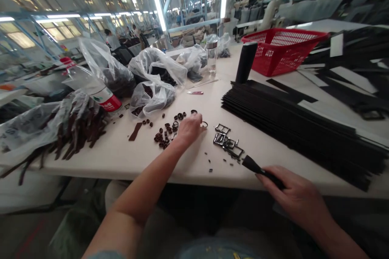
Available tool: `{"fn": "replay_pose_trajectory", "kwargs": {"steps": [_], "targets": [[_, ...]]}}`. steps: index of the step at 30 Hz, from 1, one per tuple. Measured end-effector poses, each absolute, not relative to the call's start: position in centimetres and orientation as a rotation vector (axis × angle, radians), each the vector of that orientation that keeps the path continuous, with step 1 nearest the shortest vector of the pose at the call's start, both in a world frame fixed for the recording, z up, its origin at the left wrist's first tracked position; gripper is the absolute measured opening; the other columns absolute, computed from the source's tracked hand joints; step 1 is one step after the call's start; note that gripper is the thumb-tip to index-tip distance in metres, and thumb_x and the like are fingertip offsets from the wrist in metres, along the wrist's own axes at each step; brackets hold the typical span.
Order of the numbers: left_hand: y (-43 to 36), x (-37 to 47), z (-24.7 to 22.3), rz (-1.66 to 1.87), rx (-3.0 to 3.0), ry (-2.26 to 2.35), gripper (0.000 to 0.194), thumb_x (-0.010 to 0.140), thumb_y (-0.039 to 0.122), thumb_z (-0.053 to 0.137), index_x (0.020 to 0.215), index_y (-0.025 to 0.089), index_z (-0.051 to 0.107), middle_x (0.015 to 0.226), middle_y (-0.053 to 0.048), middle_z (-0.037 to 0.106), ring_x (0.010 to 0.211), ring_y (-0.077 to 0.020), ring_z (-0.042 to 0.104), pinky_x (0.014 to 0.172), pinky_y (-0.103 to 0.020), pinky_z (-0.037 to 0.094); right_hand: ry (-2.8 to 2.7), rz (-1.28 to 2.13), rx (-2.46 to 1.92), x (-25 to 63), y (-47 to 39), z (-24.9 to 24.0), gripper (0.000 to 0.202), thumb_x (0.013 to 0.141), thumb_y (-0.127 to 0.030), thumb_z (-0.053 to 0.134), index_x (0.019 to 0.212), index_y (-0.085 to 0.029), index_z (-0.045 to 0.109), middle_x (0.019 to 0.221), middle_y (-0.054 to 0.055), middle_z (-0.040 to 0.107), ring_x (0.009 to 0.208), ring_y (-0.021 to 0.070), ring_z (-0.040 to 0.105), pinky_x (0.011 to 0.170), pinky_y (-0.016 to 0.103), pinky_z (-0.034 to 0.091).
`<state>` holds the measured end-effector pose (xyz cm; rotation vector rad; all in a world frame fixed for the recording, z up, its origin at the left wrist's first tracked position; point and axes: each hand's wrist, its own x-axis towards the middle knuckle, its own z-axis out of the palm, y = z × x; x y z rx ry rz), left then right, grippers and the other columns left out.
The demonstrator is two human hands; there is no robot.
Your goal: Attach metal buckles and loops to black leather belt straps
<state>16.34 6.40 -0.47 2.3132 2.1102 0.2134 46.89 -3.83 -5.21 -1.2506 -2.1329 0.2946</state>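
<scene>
My left hand [190, 128] is over the middle of the table, its fingers bent together beside a thin dark ring [204, 124]; what they hold, if anything, is hidden. Left of it lie many small brown leather loops [164, 137]. My right hand [288, 184] grips a black strap [253, 166] near the table's front edge, the strap's end pointing at several metal buckles [226, 141]. Small dark metal bits [210, 162] are scattered in front of the buckles.
A stack of black strips [291, 125] covers the right side, with a red basket [282, 50] and a black cylinder [246, 62] behind. Plastic bags [154, 73], a large bottle [105, 97] and brown strips [75, 125] stand left. A glass bottle [212, 56] is at the back.
</scene>
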Motion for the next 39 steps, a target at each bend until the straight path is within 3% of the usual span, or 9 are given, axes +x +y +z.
{"fn": "replay_pose_trajectory", "kwargs": {"steps": [3, 8, 13, 19, 22, 26, 29, 34, 39], "targets": [[5.4, 17.0, 0.0, 0.330, 2.286, 2.092, 0.033, 0.088, 0.036, 0.068, 0.115, 0.019, 0.063, 0.114, -0.009, 0.067, 0.095, -0.0223, 0.066, 0.079, -0.031, 0.048, -2.139, 0.285, -1.277, 46.6, -3.9, -4.7, 0.024, 0.096, -0.041, 0.054, 0.090, -0.023, 0.067, 0.082, 0.003, 0.072, 0.073, 0.0211, 0.070, 0.066, 0.032, 0.050], [3.6, 20.4, 0.3, 0.213, 2.262, 1.841, 0.044, 0.086, 0.057, 0.064, 0.107, 0.019, 0.066, 0.103, -0.008, 0.070, 0.093, -0.0241, 0.067, 0.081, -0.034, 0.050, -2.152, 0.275, -1.297, 46.1, -4.1, -4.1, 0.023, 0.097, -0.039, 0.052, 0.089, -0.023, 0.066, 0.082, 0.003, 0.072, 0.073, 0.0202, 0.070, 0.064, 0.030, 0.049], [3.5, 22.4, 0.2, 0.096, 2.311, 1.910, 0.032, 0.089, 0.040, 0.060, 0.108, 0.015, 0.069, 0.106, -0.013, 0.073, 0.099, -0.0262, 0.068, 0.087, -0.035, 0.052, -2.141, 0.286, -1.270, 45.4, -3.9, -3.5, 0.022, 0.095, -0.038, 0.052, 0.087, -0.024, 0.066, 0.080, 0.001, 0.071, 0.069, 0.0195, 0.068, 0.063, 0.030, 0.047], [3.4, 21.6, 0.5, 0.109, 2.327, 1.921, 0.026, 0.089, 0.014, 0.050, 0.095, 0.012, 0.075, 0.093, -0.016, 0.076, 0.088, -0.0258, 0.072, 0.081, -0.035, 0.055, -2.100, 0.286, -1.301, 44.5, -3.9, -3.6, 0.019, 0.093, -0.038, 0.054, 0.087, -0.024, 0.066, 0.079, 0.001, 0.071, 0.069, 0.0198, 0.068, 0.061, 0.031, 0.046], [3.0, 20.1, -0.1, 0.338, 2.196, 1.874, 0.024, 0.089, 0.018, 0.053, 0.095, 0.016, 0.076, 0.094, -0.011, 0.077, 0.087, -0.0210, 0.071, 0.083, -0.032, 0.055, -2.109, 0.285, -1.291, 44.0, -4.0, -3.6, 0.018, 0.093, -0.037, 0.055, 0.090, -0.023, 0.066, 0.084, 0.002, 0.072, 0.073, 0.0208, 0.070, 0.065, 0.031, 0.048], [1.6, 18.4, -1.7, 0.861, 1.510, 1.576, 0.021, 0.083, 0.022, 0.061, 0.096, 0.015, 0.076, 0.072, -0.003, 0.072, 0.061, -0.0120, 0.064, 0.062, -0.024, 0.055, -2.109, 0.314, -1.272, 43.4, -4.0, -3.5, 0.018, 0.094, -0.037, 0.055, 0.091, -0.023, 0.066, 0.087, 0.003, 0.073, 0.077, 0.0213, 0.070, 0.068, 0.031, 0.049], [0.1, 18.1, -2.5, 1.004, 1.268, 1.409, 0.026, 0.077, 0.030, 0.069, 0.097, 0.014, 0.076, 0.063, 0.000, 0.067, 0.052, -0.0092, 0.059, 0.053, -0.021, 0.052, -2.102, 0.339, -1.263, 43.2, -4.1, -3.6, 0.017, 0.093, -0.037, 0.056, 0.093, -0.023, 0.067, 0.089, 0.004, 0.074, 0.078, 0.0223, 0.071, 0.070, 0.032, 0.050], [-1.9, 18.9, -2.7, 1.151, 1.180, 1.406, 0.029, 0.074, 0.040, 0.075, 0.087, 0.015, 0.078, 0.063, -0.001, 0.068, 0.054, -0.0094, 0.060, 0.051, -0.020, 0.051, -2.099, 0.381, -1.211, 42.3, -4.7, -3.0, 0.015, 0.092, -0.033, 0.056, 0.093, -0.023, 0.067, 0.089, 0.004, 0.074, 0.078, 0.0224, 0.071, 0.070, 0.032, 0.051], [-3.5, 21.2, -2.3, 1.303, 0.961, 1.309, 0.035, 0.073, 0.048, 0.077, 0.086, 0.015, 0.079, 0.079, -0.006, 0.077, 0.068, -0.0136, 0.069, 0.064, -0.023, 0.055, -2.165, 0.326, -1.142, 40.8, -5.1, -2.4, 0.014, 0.093, -0.029, 0.054, 0.092, -0.021, 0.065, 0.085, 0.005, 0.072, 0.076, 0.0216, 0.069, 0.067, 0.031, 0.048]]}}
